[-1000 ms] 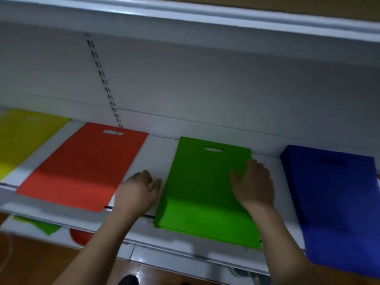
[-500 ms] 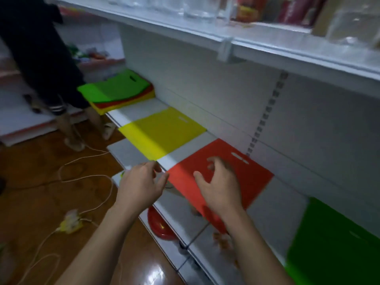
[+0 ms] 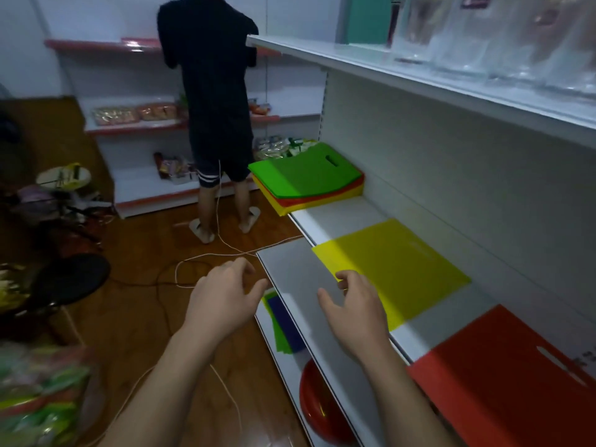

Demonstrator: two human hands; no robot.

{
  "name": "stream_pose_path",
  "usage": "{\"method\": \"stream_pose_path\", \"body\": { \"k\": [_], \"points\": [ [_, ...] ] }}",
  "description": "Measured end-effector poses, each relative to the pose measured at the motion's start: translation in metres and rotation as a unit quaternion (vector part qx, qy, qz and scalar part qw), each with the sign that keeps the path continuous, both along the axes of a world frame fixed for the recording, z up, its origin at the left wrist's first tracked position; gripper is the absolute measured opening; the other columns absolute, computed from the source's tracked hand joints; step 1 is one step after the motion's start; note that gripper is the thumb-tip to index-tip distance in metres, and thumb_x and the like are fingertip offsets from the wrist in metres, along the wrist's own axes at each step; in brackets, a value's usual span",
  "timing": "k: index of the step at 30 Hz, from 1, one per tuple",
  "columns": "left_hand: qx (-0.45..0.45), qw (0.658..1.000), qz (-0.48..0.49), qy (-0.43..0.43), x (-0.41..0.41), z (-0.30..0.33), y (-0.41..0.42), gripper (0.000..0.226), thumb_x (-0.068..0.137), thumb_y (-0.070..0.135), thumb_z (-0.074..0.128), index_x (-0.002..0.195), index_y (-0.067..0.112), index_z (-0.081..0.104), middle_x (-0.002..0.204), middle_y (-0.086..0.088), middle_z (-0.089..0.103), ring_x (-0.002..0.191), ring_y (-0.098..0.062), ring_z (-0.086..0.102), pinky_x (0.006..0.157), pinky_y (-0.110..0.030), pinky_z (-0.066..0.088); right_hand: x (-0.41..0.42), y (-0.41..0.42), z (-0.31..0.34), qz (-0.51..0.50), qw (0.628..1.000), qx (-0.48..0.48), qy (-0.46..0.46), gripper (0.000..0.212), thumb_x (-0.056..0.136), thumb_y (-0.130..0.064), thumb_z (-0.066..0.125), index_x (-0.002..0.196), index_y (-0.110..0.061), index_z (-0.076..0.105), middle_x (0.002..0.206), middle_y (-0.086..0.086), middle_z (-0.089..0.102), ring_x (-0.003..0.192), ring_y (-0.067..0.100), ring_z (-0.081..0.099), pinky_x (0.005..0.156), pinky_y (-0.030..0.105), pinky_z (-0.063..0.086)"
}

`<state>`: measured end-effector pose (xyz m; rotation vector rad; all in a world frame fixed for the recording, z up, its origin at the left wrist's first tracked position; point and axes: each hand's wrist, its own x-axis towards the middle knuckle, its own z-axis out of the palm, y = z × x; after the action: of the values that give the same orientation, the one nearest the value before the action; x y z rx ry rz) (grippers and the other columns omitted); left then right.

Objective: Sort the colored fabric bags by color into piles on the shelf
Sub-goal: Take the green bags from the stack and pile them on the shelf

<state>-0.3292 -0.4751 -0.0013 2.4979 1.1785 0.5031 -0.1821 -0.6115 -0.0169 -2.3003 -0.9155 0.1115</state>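
A mixed stack of fabric bags point(image 3: 306, 179), green on top with red and yellow beneath, lies at the far end of the white shelf point(image 3: 342, 217). A flat yellow bag point(image 3: 396, 266) lies mid-shelf and a red bag point(image 3: 503, 375) lies nearer, at the right. My left hand point(image 3: 222, 298) hovers off the shelf's front edge with loosely curled fingers, holding nothing. My right hand point(image 3: 354, 311) hovers over the bare shelf beside the yellow bag's near corner, fingers relaxed and empty.
A person in dark clothes point(image 3: 216, 101) stands at the far shelving. White cords point(image 3: 206, 259) trail over the wooden floor. A lower shelf holds green and blue bags point(image 3: 283, 324) and a red bowl point(image 3: 322, 411). A black stool point(image 3: 71, 279) stands left. Clear packets point(image 3: 483, 37) fill the upper shelf.
My view swung left from the green and blue bags, past the red bag, to the yellow bag and the far stack. Both hands left the bags and now hover empty.
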Motion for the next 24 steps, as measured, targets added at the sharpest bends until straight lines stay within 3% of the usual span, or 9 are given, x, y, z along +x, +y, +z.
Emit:
{"method": "stream_pose_path", "body": {
  "k": [6,10,13,17,21,24],
  "points": [
    [-0.016,1.0,-0.001,0.003,0.025,-0.004,0.062,0.032,0.091,0.052,0.053,0.111,0.027,0.056,0.098,0.01,0.058,0.088,-0.008,0.054,0.079,-0.032,0.054,0.022,0.068,0.003,-0.007,1.0,-0.012,0.016,0.038,0.091,-0.044,0.056,0.121,-0.021,0.053,0.114,-0.004,0.055,0.109,0.016,0.051,0.091,0.032,0.042],
    [-0.017,1.0,-0.02,0.016,0.061,-0.012,0.112,0.031,0.091,0.052,0.053,0.109,0.027,0.058,0.094,0.011,0.056,0.088,-0.01,0.055,0.079,-0.033,0.054,0.052,0.118,-0.004,-0.037,0.998,-0.023,0.051,0.034,0.092,-0.045,0.054,0.117,-0.022,0.055,0.111,-0.004,0.06,0.102,0.016,0.055,0.074,0.026,0.038],
    [-0.004,0.999,-0.036,0.035,0.095,-0.017,0.163,0.03,0.092,0.052,0.052,0.109,0.027,0.058,0.094,0.011,0.057,0.089,-0.01,0.055,0.082,-0.036,0.054,0.088,0.164,-0.012,-0.064,0.995,-0.026,0.073,0.035,0.091,-0.048,0.052,0.114,-0.022,0.057,0.108,-0.003,0.064,0.101,0.02,0.058,0.076,0.03,0.041],
    [0.041,0.995,-0.058,0.072,0.142,-0.019,0.227,0.03,0.092,0.052,0.051,0.105,0.026,0.059,0.096,0.007,0.06,0.089,-0.014,0.057,0.08,-0.038,0.052,0.145,0.227,-0.016,-0.119,0.988,-0.045,0.091,0.046,0.091,-0.054,0.048,0.116,-0.016,0.057,0.117,0.006,0.064,0.109,0.028,0.057,0.082,0.033,0.044],
    [0.083,0.988,-0.087,0.101,0.18,-0.015,0.281,0.03,0.092,0.051,0.05,0.099,0.023,0.059,0.093,0.003,0.06,0.086,-0.018,0.058,0.074,-0.036,0.05,0.194,0.276,-0.012,-0.164,0.966,-0.137,0.143,0.072,0.086,-0.072,0.037,0.121,-0.011,0.056,0.123,0.014,0.06,0.114,0.032,0.057,0.087,0.037,0.045],
    [0.096,0.987,-0.091,0.095,0.203,-0.017,0.315,0.032,0.091,0.052,0.05,0.094,0.022,0.058,0.091,0.002,0.06,0.087,-0.021,0.059,0.074,-0.038,0.051,0.222,0.301,-0.019,-0.172,0.96,-0.155,0.158,0.088,0.083,-0.08,0.029,0.115,-0.005,0.063,0.119,0.018,0.064,0.113,0.033,0.059,0.085,0.037,0.045]
  ]
}}
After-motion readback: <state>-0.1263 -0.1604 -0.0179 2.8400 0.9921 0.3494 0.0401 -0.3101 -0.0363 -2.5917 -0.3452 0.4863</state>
